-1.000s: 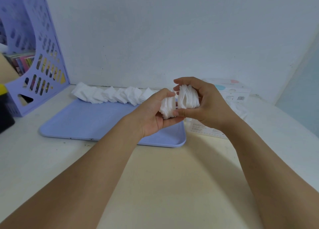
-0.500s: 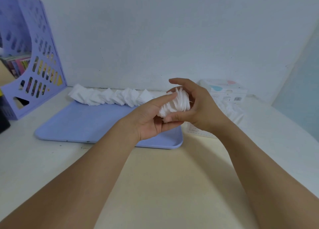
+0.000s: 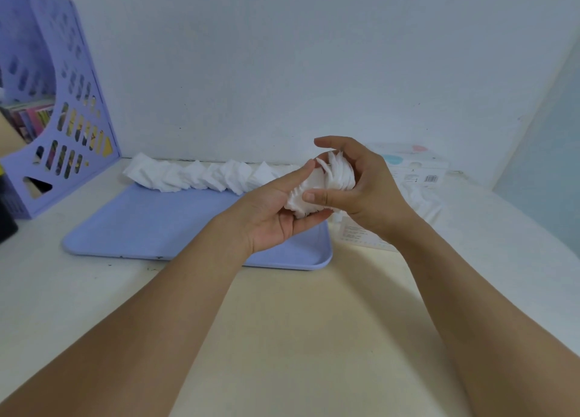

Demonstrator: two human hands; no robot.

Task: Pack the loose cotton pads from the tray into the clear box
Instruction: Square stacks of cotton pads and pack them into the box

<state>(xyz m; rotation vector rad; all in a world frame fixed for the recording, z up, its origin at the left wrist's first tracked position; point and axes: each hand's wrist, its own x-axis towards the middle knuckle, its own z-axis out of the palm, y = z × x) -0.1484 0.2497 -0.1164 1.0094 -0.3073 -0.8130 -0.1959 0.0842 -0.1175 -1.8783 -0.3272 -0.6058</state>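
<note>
Squaring up a bunch of pads [image 3: 326, 184] between both hands, held above the right end of the tray [image 3: 175, 225]. Left hand [image 3: 276, 209] cupped beneath, palm up, fingers [image 3: 301, 173] fairly straight along the near side of the bunch. Right hand [image 3: 361, 181] curled over the top, thumb pressing the front edge, fingers wrapped round the far side.

Done well by tapping the fanned edges level against the left palm before carrying anything across; pads are soft and splay easily, so a light, even squeeze from both sides, not a hard pinch that buckles the middle ones. Best lowered edge-on into the box [image 3: 420, 178], standing just right of the tray and partly hidden behind the right hand, probably alongside the white pads already showing inside.

Counted: one tray; one box; one held bunch, roughly ten pads, too overlapped for an exact figure. One row of loose pads [image 3: 201, 176] along the tray's far edge, in about six or seven peaked clumps. One file rack [image 3: 59, 127] at the left of the bench [image 3: 314, 338]. Much of the task likely left.
</note>
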